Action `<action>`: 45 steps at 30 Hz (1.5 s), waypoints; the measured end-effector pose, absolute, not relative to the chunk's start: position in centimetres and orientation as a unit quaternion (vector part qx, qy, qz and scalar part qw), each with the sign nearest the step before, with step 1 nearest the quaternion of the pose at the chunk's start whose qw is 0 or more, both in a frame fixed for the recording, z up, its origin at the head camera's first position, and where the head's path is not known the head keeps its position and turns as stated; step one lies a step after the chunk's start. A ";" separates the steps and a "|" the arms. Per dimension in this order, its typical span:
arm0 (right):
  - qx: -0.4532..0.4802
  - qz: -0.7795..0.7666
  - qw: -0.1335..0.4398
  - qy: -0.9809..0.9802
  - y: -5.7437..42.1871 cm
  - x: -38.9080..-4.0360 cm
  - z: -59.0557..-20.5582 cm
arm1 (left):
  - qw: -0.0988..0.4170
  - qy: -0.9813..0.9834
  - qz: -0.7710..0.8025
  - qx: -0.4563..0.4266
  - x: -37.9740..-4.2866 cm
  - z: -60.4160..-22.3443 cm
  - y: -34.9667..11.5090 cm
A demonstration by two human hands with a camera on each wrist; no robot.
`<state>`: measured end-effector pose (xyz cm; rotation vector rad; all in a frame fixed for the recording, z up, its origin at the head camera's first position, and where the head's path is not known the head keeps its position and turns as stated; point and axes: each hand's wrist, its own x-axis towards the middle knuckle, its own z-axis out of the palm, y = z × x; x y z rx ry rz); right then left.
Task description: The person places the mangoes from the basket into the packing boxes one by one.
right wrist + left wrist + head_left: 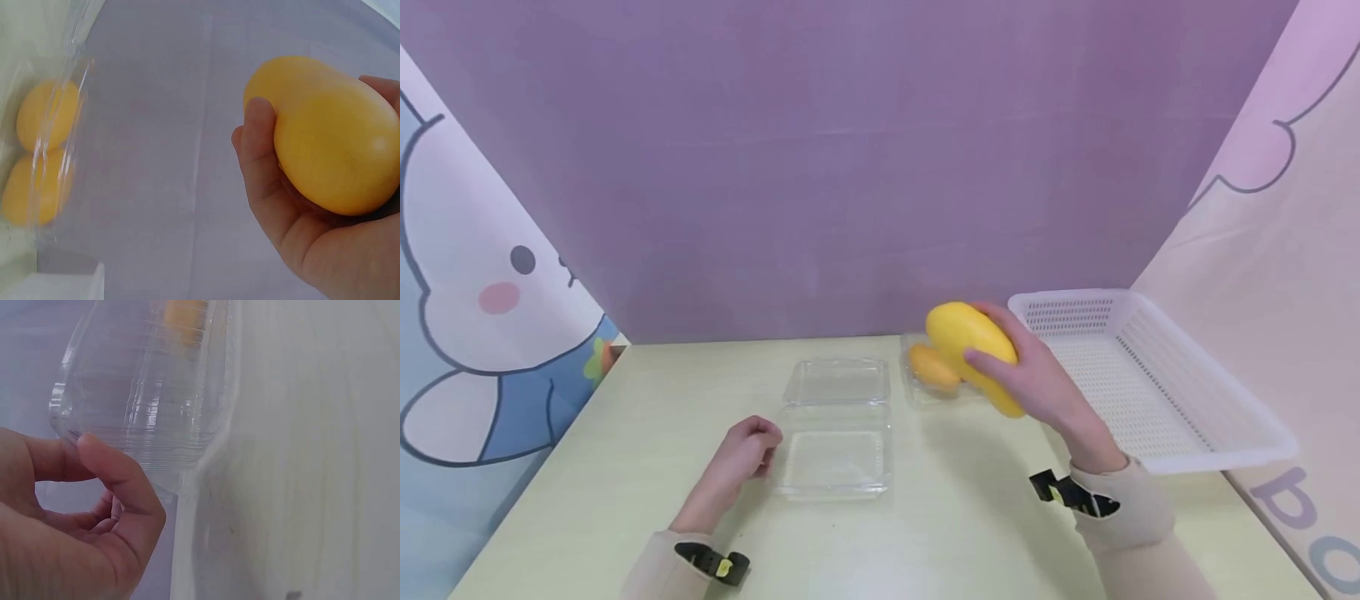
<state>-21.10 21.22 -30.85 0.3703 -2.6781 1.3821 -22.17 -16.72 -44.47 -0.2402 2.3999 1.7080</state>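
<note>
Raised over the table's right half, my right hand (1037, 375) grips a large, smooth yellow mango (973, 337), fingers and thumb curled round its sides. The right wrist view shows the mango (337, 137) rounded at the near end and narrower at the far end. My left hand (747, 450) pinches the left edge of an open clear plastic clamshell box (835, 462) between thumb and forefinger. In the left wrist view the thumb and forefinger meet at the box's rim (59, 403). The box lies on the table, its lid (838, 382) folded back.
Behind the raised hand, a second clear box (917, 396) holds two orange-yellow mangoes (47, 115). A white perforated basket (1210, 375) stands at the right. A purple cloth wall (880, 167) closes the back, with printed cloths on both sides.
</note>
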 end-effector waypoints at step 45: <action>0.258 0.480 -0.027 -0.838 11.3 -22.1 -36.8 | 0.095 0.794 0.595 -0.075 -21.4 -44.6 -15.1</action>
